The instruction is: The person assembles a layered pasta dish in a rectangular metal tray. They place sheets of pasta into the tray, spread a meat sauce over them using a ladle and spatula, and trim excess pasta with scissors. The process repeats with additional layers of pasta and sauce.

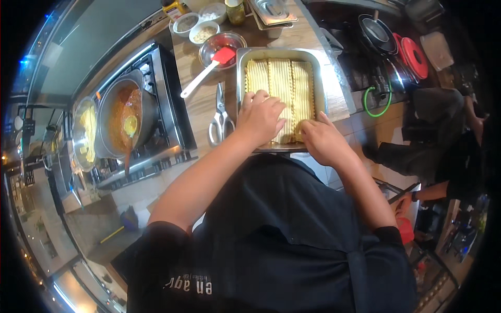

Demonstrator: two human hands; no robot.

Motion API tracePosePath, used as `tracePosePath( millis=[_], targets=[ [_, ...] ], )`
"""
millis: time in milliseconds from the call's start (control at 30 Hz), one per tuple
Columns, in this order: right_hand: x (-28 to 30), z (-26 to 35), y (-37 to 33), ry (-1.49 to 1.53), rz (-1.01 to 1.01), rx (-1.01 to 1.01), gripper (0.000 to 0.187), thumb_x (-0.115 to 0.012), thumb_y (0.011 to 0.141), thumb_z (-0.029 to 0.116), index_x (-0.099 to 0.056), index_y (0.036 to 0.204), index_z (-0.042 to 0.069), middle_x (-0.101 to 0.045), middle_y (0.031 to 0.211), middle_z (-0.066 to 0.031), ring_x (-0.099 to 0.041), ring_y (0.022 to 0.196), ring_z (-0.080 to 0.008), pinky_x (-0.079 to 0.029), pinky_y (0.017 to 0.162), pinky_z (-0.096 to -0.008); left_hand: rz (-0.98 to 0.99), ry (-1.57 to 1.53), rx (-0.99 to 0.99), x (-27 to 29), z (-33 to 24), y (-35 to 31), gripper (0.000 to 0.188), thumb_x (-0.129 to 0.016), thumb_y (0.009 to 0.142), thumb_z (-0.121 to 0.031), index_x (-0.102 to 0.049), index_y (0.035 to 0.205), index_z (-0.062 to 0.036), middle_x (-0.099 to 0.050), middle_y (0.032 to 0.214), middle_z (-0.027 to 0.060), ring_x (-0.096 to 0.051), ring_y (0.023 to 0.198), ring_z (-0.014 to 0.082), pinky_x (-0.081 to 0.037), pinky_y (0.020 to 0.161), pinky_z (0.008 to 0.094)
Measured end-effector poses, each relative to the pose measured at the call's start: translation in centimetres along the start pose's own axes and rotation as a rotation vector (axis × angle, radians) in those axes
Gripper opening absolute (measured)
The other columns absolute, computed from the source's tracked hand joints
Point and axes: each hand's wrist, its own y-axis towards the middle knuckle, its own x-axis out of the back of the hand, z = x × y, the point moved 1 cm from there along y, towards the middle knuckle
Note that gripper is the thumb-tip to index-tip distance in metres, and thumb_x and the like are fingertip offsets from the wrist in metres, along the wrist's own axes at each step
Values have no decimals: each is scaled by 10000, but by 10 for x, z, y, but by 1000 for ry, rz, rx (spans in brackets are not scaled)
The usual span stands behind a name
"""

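Now the pasta sheets (pixel 282 88) in the metal tray (pixel 241 78) are pressed flat, left hand (pixel 259 116) and right hand (pixel 324 140) spread open, nothing gripped. Scissors (pixel 220 117) are parked just beside the tray, sauce pot (pixel 122 120) kept on the stove.

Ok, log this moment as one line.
left hand: on pasta sheets | right hand: on sheets, near edge | tray: on counter | scissors: left of tray

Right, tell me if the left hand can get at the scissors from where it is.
Probably yes. The left hand rests on the pasta sheets in the tray, and the scissors lie on the counter just left of the tray, with nothing between them.
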Motion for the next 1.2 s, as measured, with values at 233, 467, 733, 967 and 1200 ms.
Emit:
tracePosePath(
  millis=[233,467,733,967,1200],
  targets=[
    [29,72,26,446,-204,-210,126,-733,1023,93,-723,1095,-10,-764,994,-128,-742,978,-308,-570,978,-445,-109,-612,-106,7,25,-32,619,-774,849,-251,-686,1440,-92,-749,1330,197,-637,1317,419,-492,1169,523],
    [-10,153,49,1097,-355,-263,368,-753,1053,39,-628,1398,9,-796,986,-89,-735,896,-126,-579,818,-292,-70,-1166,194,79,53,-115,302,-795,1028,-179,-720,1279,-30,-787,1022,77,-730,856,153,-606,831,328],
    [-16,229,76,1301,-90,-35,499,-680,1113,219,-550,1555,25,-710,1352,-172,-718,1135,-237,-547,1050,-392,-253,-1138,478,211,142,-243,105,-760,997,-17,-743,1094,-54,-771,991,19,-747,882,91,-605,773,269],
    [-39,235,74,1121,-102,-128,476,-669,1083,69,-572,1549,52,-711,1313,-126,-680,1197,-194,-540,1041,-337,-1102,-854,742,307,378,-387,422,-671,950,67,-645,1367,9,-764,1136,142,-735,1056,203,-594,943,330],
    [-39,245,51,806,-216,-232,498,-716,1019,65,-616,1506,33,-778,1122,-125,-721,953,-156,-571,921,-331,-372,-187,824,248,329,-401,674,-817,863,-84,-648,1516,-99,-745,1382,135,-728,1116,294,-583,1004,414]
  ],
)
